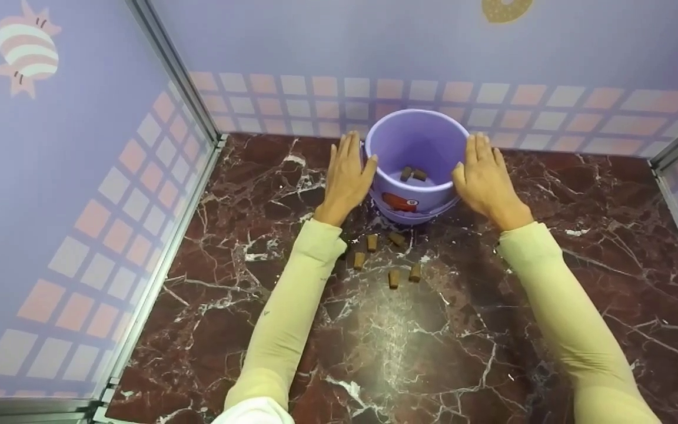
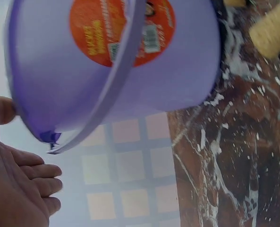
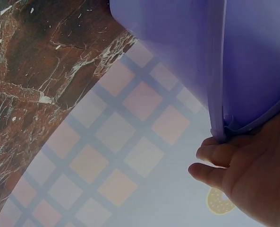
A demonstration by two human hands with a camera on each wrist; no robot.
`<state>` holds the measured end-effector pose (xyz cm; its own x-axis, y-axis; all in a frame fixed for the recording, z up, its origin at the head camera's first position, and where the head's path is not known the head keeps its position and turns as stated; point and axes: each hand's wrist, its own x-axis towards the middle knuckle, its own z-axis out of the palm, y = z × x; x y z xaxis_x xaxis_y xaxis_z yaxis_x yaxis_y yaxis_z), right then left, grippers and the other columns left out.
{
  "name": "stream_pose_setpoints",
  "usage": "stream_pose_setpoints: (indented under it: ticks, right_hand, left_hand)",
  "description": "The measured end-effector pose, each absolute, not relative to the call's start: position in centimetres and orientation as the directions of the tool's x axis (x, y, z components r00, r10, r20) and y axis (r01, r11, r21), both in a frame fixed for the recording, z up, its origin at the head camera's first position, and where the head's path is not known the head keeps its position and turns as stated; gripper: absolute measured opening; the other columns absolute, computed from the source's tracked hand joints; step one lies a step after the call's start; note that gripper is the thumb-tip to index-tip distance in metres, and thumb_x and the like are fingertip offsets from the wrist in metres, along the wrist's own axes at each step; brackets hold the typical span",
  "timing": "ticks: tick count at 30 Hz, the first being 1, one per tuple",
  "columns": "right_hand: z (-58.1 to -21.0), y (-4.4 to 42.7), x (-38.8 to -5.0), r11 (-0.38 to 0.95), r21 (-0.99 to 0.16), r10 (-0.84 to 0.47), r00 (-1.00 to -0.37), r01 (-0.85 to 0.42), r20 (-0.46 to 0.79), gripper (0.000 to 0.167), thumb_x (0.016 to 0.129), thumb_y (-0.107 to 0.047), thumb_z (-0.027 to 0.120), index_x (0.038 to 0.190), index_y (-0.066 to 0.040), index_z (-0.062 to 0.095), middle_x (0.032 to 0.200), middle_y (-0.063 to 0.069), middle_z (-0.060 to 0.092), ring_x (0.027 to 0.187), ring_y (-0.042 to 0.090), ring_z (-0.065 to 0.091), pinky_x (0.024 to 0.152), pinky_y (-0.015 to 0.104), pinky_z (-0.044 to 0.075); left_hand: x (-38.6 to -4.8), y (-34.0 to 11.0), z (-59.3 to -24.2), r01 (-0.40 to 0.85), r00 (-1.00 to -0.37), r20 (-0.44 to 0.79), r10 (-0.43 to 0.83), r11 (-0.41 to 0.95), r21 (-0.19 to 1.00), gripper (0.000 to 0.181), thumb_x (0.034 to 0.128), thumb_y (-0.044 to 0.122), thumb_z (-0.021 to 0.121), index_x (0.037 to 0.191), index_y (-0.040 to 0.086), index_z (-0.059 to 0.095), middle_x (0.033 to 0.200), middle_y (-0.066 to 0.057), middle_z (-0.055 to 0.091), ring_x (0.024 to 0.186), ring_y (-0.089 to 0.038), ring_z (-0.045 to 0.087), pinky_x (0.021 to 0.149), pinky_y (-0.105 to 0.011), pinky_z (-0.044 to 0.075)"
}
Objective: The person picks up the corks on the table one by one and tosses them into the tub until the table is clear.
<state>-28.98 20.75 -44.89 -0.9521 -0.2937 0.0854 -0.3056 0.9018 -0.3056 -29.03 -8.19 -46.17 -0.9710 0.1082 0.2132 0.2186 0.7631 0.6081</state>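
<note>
A purple bucket (image 1: 415, 203) stands upright near the back wall, its handle (image 2: 116, 80) hanging down across the front. My left hand (image 1: 348, 179) is at its left side: the thumb touches the rim, while the other fingers lie nearly straight, a little apart from the wall in the left wrist view. On the opposite side, my right hand (image 1: 486, 182) touches the rim beside the handle joint (image 3: 224, 132), fingers extended. Two brown corks (image 1: 419, 175) lie inside the bucket. Several more tapered corks (image 1: 394, 278) are scattered on the tabletop in front of it.
The dark red marbled tabletop (image 1: 256, 330) spreads around and in front of the bucket. A purple back wall (image 1: 315, 41) with pink and white squares rises close behind it. Similar panels with metal edging (image 1: 165, 259) bound the left and right sides.
</note>
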Motion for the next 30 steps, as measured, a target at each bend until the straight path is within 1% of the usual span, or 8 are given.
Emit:
stream_pose_setpoints:
  ticks: [7, 13, 19, 23, 26, 30]
  right_hand:
    - [-44.9, 20.8, -29.0, 0.899, -0.314, -0.296, -0.952, -0.305, 0.078, 0.073, 0.110, -0.032, 0.023, 0.161, 0.018, 0.006, 0.169, 0.038, 0.003, 0.160, 0.047, 0.001, 0.130, 0.057, -0.001]
    - [-45.0, 20.8, -29.1, 0.899, -0.319, -0.290, -0.954, -0.300, 0.077, 0.073, 0.110, -0.032, 0.023, 0.162, 0.017, 0.006, 0.170, 0.037, 0.003, 0.160, 0.046, 0.001, 0.131, 0.056, -0.001]
    - [-45.0, 20.9, -29.1, 0.897, -0.326, -0.287, -0.954, -0.298, 0.083, 0.073, 0.110, -0.032, 0.023, 0.162, 0.017, 0.008, 0.170, 0.037, 0.004, 0.160, 0.047, 0.002, 0.131, 0.056, -0.001]
    - [-45.0, 20.9, -29.0, 0.895, -0.326, -0.292, -0.952, -0.305, 0.090, 0.072, 0.110, -0.032, 0.023, 0.161, 0.017, 0.008, 0.169, 0.038, 0.005, 0.160, 0.047, 0.002, 0.131, 0.056, -0.001]
    - [-45.0, 20.9, -29.0, 0.893, -0.329, -0.293, -0.951, -0.308, 0.095, 0.072, 0.110, -0.032, 0.023, 0.161, 0.017, 0.008, 0.169, 0.038, 0.005, 0.160, 0.047, 0.002, 0.130, 0.056, -0.001]
    - [-45.0, 21.0, -28.9, 0.893, -0.330, -0.292, -0.952, -0.305, 0.092, 0.072, 0.111, -0.032, 0.023, 0.162, 0.017, 0.008, 0.169, 0.037, 0.004, 0.160, 0.047, 0.002, 0.130, 0.056, -0.001]
  left_hand:
    - [-27.0, -8.3, -46.2, 0.230, -0.960, 0.277, 0.041, 0.678, 0.698, 0.070, 0.1124, 0.039, 0.043, 0.163, -0.007, 0.028, 0.170, -0.022, 0.028, 0.161, -0.033, 0.017, 0.127, -0.028, -0.010]
    - [-25.0, -8.1, -46.4, 0.218, -0.959, 0.285, -0.017, 0.599, 0.770, 0.071, 0.1111, 0.040, 0.043, 0.163, -0.006, 0.029, 0.170, -0.020, 0.029, 0.161, -0.031, 0.019, 0.127, -0.027, -0.008]
    - [-23.1, -8.1, -47.1, 0.211, -0.957, 0.285, -0.055, 0.543, 0.813, 0.070, 0.1099, 0.038, 0.046, 0.163, -0.006, 0.031, 0.169, -0.022, 0.031, 0.160, -0.034, 0.021, 0.130, -0.032, -0.004]
    - [-21.7, -8.2, -47.6, 0.165, -0.969, 0.236, -0.080, 0.504, 0.848, 0.070, 0.1082, 0.038, 0.051, 0.164, -0.001, 0.034, 0.168, -0.025, 0.030, 0.158, -0.043, 0.021, 0.131, -0.049, 0.007]
    - [-20.7, -8.3, -48.2, 0.144, -0.973, 0.213, -0.086, 0.492, 0.859, 0.068, 0.1071, 0.034, 0.056, 0.163, 0.001, 0.038, 0.166, -0.026, 0.034, 0.155, -0.046, 0.028, 0.130, -0.054, 0.017]
    - [-19.7, -8.4, -49.6, 0.169, -0.967, 0.241, -0.077, 0.511, 0.842, 0.061, 0.1053, 0.027, 0.061, 0.157, -0.001, 0.047, 0.159, -0.026, 0.047, 0.149, -0.042, 0.042, 0.127, -0.048, 0.029]
